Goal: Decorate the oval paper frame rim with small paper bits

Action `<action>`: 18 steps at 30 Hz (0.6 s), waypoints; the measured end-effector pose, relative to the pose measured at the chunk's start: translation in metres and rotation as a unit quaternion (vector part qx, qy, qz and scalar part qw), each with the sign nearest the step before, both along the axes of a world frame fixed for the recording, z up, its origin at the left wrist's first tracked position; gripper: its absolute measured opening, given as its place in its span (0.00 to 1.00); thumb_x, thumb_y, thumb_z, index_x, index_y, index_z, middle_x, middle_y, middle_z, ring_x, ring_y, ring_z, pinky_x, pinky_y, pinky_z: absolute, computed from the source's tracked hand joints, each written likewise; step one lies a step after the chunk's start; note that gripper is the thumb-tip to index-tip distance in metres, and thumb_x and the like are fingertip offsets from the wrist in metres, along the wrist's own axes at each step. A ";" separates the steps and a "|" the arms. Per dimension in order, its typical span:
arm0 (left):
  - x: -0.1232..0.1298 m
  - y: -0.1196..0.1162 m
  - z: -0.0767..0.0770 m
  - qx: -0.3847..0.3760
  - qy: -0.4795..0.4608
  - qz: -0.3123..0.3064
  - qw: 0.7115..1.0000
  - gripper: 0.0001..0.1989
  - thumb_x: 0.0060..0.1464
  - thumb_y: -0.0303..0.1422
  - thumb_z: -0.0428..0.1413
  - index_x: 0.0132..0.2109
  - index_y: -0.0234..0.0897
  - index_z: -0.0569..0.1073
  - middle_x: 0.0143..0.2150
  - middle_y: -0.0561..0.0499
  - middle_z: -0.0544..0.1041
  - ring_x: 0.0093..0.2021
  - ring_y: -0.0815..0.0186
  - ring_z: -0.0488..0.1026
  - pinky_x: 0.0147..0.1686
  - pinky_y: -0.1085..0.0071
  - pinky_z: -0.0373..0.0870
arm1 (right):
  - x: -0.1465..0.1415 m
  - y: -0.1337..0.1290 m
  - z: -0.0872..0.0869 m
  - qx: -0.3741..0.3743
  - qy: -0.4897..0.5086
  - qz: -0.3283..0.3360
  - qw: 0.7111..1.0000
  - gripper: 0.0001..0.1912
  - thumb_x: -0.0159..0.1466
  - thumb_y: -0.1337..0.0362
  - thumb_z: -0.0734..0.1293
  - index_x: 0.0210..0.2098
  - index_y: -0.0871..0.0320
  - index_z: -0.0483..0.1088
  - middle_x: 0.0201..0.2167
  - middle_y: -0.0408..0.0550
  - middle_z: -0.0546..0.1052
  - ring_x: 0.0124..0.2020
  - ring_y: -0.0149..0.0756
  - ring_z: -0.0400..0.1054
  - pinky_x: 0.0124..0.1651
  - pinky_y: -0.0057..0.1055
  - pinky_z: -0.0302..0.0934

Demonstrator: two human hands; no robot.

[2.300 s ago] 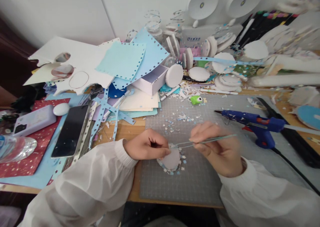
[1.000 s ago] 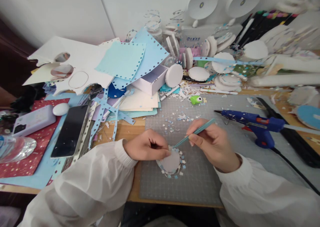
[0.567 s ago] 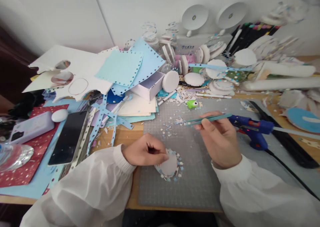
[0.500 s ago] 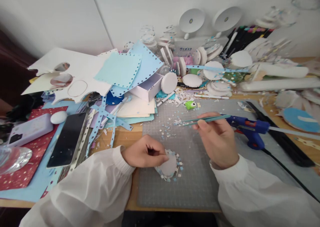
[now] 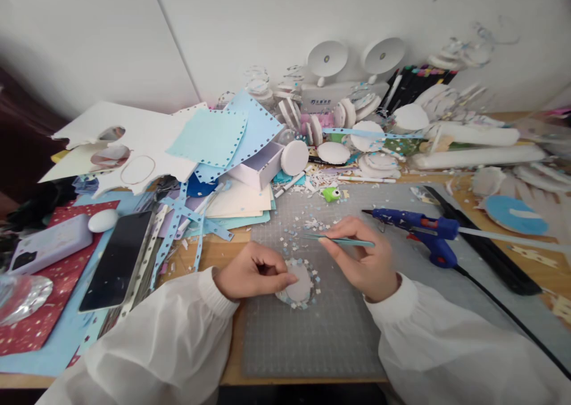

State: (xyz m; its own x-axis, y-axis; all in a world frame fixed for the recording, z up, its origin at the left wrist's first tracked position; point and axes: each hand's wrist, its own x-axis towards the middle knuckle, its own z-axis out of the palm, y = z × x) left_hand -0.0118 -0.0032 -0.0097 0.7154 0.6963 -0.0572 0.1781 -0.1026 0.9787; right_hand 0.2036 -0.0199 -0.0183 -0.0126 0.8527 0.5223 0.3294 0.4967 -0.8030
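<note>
My left hand (image 5: 254, 271) pinches the left edge of a white round disc (image 5: 300, 281), ringed with small pale blue and white paper pieces, on the grey cutting mat (image 5: 312, 345). My right hand (image 5: 361, 253) grips a pair of teal tweezers (image 5: 345, 240), their tips pointing left above the mat. Whether the tips hold a paper piece is too small to tell. Loose paper bits (image 5: 289, 226) lie scattered under and beyond the tips. Right of my right hand rests a blue glue gun (image 5: 414, 222) with a clear glue stick in its back.
A green toy-like punch (image 5: 331, 194) sits at the mat's back. Behind it are piled white discs (image 5: 294, 157) and an open box (image 5: 261, 170). Punched paper sheets (image 5: 214, 134) and a phone (image 5: 118, 259) lie left. A black bar (image 5: 491, 244) and the gun's cord cross the right.
My right hand has drawn the tweezers back toward me and left, away from the glue gun, whose nozzle now shows. My left hand keeps its pinch on the disc. The view has tilted slightly.
</note>
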 end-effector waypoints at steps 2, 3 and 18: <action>0.001 0.000 0.000 0.010 -0.004 -0.012 1.000 0.19 0.52 0.37 0.56 0.19 0.30 0.66 0.14 0.57 0.59 0.15 0.78 0.51 0.15 0.80 0.47 | 0.001 0.000 -0.001 -0.001 -0.010 0.017 1.000 0.06 0.55 0.72 0.68 0.31 0.56 0.69 0.27 0.46 0.73 0.31 0.37 0.68 0.34 0.35 0.63; 0.001 0.000 0.000 0.017 -0.006 -0.023 1.000 0.19 0.52 0.36 0.56 0.19 0.31 0.65 0.14 0.57 0.59 0.16 0.78 0.51 0.15 0.80 0.48 | 0.001 0.000 -0.001 -0.003 -0.013 0.021 1.000 0.07 0.55 0.72 0.68 0.31 0.56 0.69 0.27 0.46 0.72 0.31 0.37 0.68 0.34 0.35 0.62; -0.003 0.005 0.004 0.186 -0.070 0.041 0.979 0.30 0.37 0.44 0.66 0.46 0.34 0.71 0.40 0.43 0.73 0.39 0.60 0.69 0.39 0.66 0.66 | 0.004 0.001 -0.002 -0.002 -0.032 0.005 0.999 0.05 0.56 0.70 0.68 0.31 0.55 0.67 0.26 0.45 0.71 0.29 0.35 0.67 0.33 0.34 0.61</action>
State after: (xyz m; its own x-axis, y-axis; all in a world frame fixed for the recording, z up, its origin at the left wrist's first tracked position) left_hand -0.0148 0.0017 -0.0060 0.6386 0.7063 0.3055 0.0681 -0.4473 0.8918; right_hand 0.2078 -0.0189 -0.0204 -0.0540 0.8546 0.5164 0.3755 0.4966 -0.7825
